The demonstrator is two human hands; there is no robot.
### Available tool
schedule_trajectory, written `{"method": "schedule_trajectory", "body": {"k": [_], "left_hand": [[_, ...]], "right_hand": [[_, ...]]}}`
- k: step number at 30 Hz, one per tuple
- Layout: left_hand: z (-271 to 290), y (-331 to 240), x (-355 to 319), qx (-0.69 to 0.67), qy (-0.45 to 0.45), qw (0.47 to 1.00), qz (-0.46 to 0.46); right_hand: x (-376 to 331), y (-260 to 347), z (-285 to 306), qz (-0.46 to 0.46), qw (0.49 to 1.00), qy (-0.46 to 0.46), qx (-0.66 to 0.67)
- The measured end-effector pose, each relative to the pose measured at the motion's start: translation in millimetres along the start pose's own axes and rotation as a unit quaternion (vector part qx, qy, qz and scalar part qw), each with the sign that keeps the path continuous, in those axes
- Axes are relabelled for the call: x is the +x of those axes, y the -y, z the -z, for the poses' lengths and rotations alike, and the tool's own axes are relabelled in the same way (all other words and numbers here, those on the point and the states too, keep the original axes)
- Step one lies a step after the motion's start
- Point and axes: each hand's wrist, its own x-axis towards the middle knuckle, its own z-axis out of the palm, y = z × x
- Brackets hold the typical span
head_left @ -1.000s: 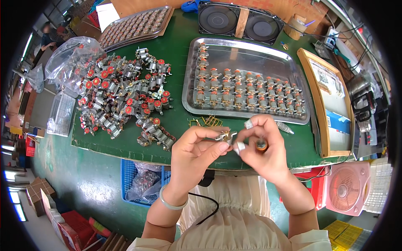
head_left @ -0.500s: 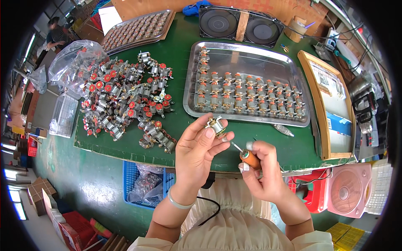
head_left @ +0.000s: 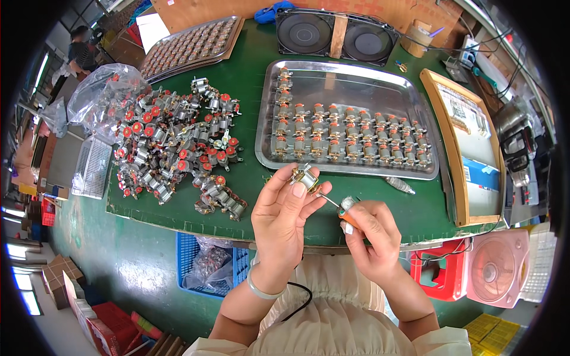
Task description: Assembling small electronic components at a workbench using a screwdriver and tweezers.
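Note:
Between the fingertips of my left hand (head_left: 281,216), a small metal motor (head_left: 305,178) with brass-coloured fittings is pinched, above the table's front edge. My right hand (head_left: 375,234) is closed around the orange handle of a screwdriver (head_left: 331,202). Its thin shaft points left and up, and the tip meets the lower right side of the motor or lies just beside it; I cannot tell which. Beyond my hands, a steel tray (head_left: 350,70) carries rows of similar motors. To the left, a heap of motors (head_left: 172,142) with red discs is piled on the green table.
A second loaded tray (head_left: 193,47) stands at the back left, near a clear plastic bag (head_left: 98,98). Two black fans (head_left: 306,32) are at the back. A wood-framed board (head_left: 469,154) leans at the right. Below the table sits a blue crate (head_left: 187,261).
The screwdriver has moved left and up to the motor, and my right hand's grip has turned over the handle. My left hand still holds the motor, nearly in place. The view has shifted slightly.

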Motion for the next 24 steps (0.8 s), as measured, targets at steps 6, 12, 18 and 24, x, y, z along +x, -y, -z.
{"method": "schedule_trajectory", "body": {"k": [6, 12, 18, 24], "left_hand": [[-2, 2, -1, 0.015, 0.001, 0.999, -0.035], [-7, 8, -4, 0.018, 0.012, 0.998, -0.057], [-3, 7, -7, 0.036, 0.016, 0.996, -0.08], [-5, 10, -5, 0.034, 0.018, 0.996, -0.079]], "right_hand": [[-3, 1, 13, -0.439, 0.651, 0.073, 0.615], [-7, 7, -15, -0.149, 0.96, -0.133, 0.196], [-9, 0, 16, -0.399, 0.805, 0.083, 0.431], [-14, 1, 2, -0.228, 0.959, -0.037, 0.167]]}}
